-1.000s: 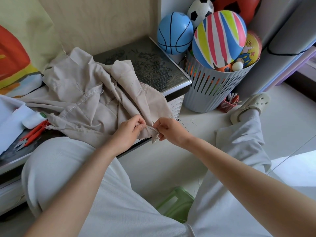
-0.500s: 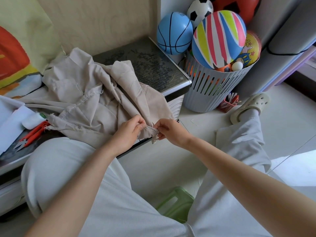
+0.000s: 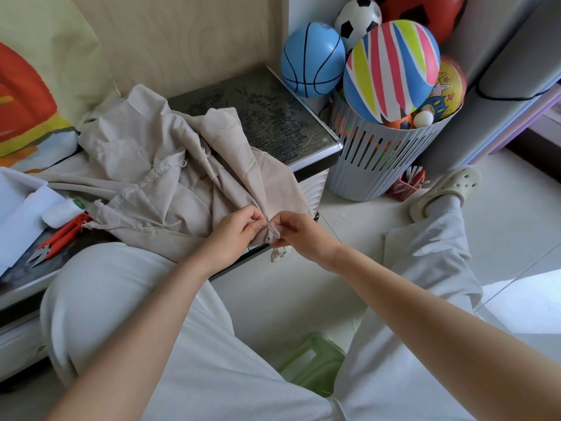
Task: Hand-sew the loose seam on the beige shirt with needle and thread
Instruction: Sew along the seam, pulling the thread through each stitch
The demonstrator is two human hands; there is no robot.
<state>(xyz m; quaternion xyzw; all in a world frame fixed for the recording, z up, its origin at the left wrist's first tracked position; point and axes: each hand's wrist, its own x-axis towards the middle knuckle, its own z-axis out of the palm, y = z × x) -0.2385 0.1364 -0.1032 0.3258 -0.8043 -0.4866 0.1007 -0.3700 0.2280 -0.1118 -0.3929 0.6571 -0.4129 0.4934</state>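
item: crumpled beige cotton shirt (image 3: 145, 177), heaped on the dark glass-topped desk (image 3: 273, 117), near hem hanging over the front edge.
item: left hand (image 3: 233, 235), fingers curled, pinching a gathered bit of that hem.
item: right hand (image 3: 299, 232), just beside the left, fingers pinching the same bunched hem from the other side; a loose tail of cloth dangles below.
item: needle, thread, too fine to make out between the hands.
item: red-handled thread snips (image 3: 60, 235), on the desk at left, handles under the shirt's frayed edge.
item: small white object with a green cap (image 3: 60, 212), kind unclear.
item: grey slatted plastic basket (image 3: 379, 165) of balls, on the floor beside the desk; topmost balls cut off.
item: green plastic stool (image 3: 312, 363), mostly hidden by the person's legs.
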